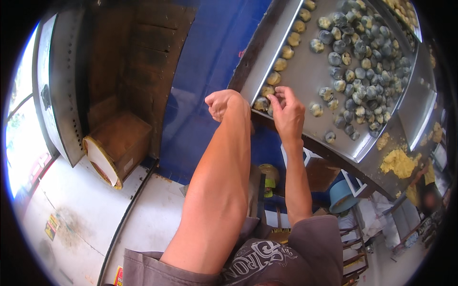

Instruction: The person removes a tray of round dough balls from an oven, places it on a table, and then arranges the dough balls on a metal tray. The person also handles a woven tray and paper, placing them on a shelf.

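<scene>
A metal tray reaches from the picture's centre to the upper right. Grey and pale yellow dough balls lie heaped over its right part, and a row of yellower balls lines its left wall. My right hand is at the near left corner of the tray, thumb and fingertips beside the last balls of that row; whether it grips one cannot be told. My left hand is curled, just left of that corner outside the tray; its palm side is hidden, and nothing shows in it.
Yellow dough and crumbs lie on the table right of the tray. Another tray holds pale balls at the upper right. A blue basin stands below the table. At left are a brown box and a metal door. Another person is at far right.
</scene>
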Demonstrator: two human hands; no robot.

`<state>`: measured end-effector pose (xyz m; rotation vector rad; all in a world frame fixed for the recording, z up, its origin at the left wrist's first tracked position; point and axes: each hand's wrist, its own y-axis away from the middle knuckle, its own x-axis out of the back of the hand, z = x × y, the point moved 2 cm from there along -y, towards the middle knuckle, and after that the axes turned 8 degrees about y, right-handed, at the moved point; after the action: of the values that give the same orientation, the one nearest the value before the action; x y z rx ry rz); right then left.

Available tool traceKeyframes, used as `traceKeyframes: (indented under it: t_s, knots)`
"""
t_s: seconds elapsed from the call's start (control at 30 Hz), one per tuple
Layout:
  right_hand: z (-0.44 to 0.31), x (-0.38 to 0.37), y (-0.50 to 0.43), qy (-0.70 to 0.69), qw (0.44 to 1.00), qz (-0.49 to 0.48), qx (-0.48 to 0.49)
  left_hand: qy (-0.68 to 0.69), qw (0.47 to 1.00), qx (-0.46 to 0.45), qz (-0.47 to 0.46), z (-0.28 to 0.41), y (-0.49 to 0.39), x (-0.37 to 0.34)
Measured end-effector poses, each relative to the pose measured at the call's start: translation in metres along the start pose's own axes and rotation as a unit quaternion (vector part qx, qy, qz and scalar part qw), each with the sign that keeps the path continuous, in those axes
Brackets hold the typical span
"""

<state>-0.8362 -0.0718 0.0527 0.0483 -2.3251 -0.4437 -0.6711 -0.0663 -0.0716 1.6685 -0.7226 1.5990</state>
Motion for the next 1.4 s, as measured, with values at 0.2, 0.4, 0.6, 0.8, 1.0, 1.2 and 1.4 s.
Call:
traceKeyframes:
  t_s: [0.2,0.4,0.6,0.8,1.0,1.2,1.4]
  knots:
    - [-0.003,0.002,0.021,0.065,0.99,0.075,0.1,-0.006,1.0,-0.015,0.023,-0.004,0.002,0.002]
    - [0.017,0.005,0.032,0.023,0.991,0.099,0.09,-0.055,0.997,-0.058,-0.005,0.002,0.0,-0.014]
    - [0.054,0.053,0.039,0.243,0.956,0.16,-0.044,-0.499,0.831,-0.203,-0.14,0.014,0.006,-0.002]
    - [0.04,0.03,0.049,0.026,0.999,-0.009,0.022,-0.468,0.848,-0.214,-0.124,0.013,0.012,0.002]
    - [0.041,0.05,0.035,0.072,0.997,-0.011,0.005,-0.331,0.933,-0.144,0.005,0.009,-0.009,-0.028]
    - [0.06,0.083,-0.001,0.308,0.922,0.228,0.054,-0.149,0.985,-0.068,-0.058,0.001,-0.002,-0.011]
    - [0.067,0.066,0.003,0.168,0.979,0.109,0.038,0.017,0.994,0.036,-0.105,0.001,-0.003,-0.004]
